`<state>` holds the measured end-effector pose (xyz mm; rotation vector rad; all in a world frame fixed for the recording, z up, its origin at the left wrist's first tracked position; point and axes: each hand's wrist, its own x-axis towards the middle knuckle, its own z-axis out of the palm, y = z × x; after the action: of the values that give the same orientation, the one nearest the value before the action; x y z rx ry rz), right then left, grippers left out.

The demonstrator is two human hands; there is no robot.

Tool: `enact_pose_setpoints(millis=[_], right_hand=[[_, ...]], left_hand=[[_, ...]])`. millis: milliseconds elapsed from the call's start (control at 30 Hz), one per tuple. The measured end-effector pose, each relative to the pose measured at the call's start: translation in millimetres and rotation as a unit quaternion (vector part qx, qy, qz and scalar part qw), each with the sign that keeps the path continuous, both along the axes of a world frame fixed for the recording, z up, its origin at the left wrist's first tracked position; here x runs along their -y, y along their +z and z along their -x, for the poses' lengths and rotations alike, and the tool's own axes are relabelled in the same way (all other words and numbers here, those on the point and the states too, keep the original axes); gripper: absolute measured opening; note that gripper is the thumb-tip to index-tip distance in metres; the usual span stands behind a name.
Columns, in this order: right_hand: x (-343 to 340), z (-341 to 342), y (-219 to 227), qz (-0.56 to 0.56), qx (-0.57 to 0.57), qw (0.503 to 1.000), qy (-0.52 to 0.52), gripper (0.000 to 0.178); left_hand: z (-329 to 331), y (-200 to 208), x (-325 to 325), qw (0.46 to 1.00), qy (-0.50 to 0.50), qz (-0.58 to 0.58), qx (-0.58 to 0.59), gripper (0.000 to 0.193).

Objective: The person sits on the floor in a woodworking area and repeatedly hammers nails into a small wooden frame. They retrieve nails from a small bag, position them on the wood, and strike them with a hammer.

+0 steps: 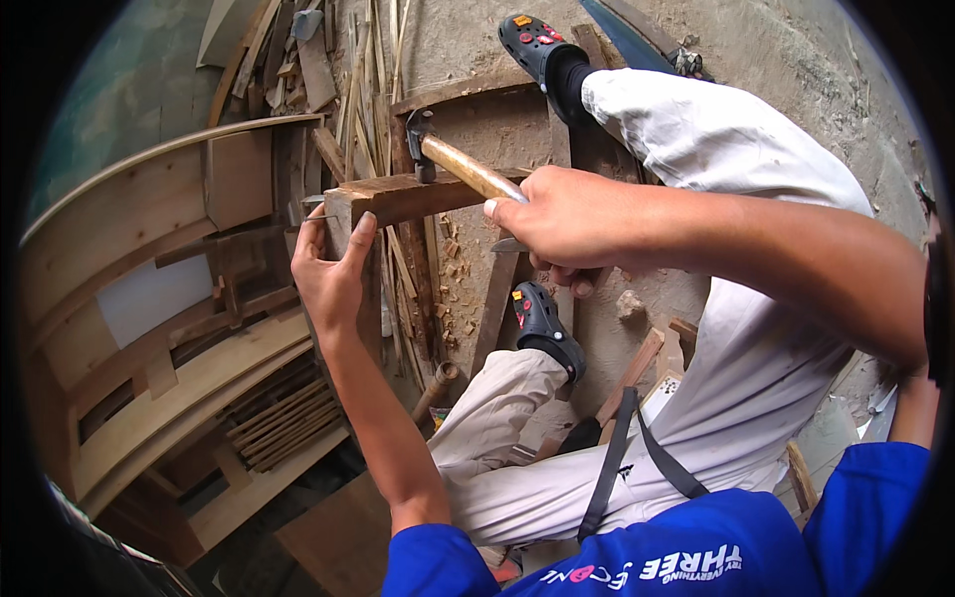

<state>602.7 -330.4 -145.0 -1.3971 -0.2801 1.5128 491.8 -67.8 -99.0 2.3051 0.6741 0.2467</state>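
Wooden-handled hammer (466, 167) gripped in the right hand (549, 221), its head over the upper face of a brown timber piece (400, 205), contact unclear; short metal blade (509, 245) juts from beneath the same fist. Left hand (333, 279) clasps the timber's left end between thumb and fingers. Below, wood shavings (456, 271) and long thin strips (400, 264) litter the floor, near a dark clog (547, 323).

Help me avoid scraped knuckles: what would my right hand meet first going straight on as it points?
Your right hand would probably meet the wooden beam first, though depth is unclear.
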Motion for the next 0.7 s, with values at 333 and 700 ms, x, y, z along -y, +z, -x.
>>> enact_pose_setpoints(millis=[333,700], right_hand=[[-4,0,-5,-0.034,0.085,0.995,0.031,0.045],[10,-1,14,-0.008,-0.085,0.994,-0.067,0.044]], left_hand=[[-7,8,-22,0.987,0.094,0.128,0.021,0.054],[21,15,11,0.977,-0.007,-0.098,-0.188,0.062]])
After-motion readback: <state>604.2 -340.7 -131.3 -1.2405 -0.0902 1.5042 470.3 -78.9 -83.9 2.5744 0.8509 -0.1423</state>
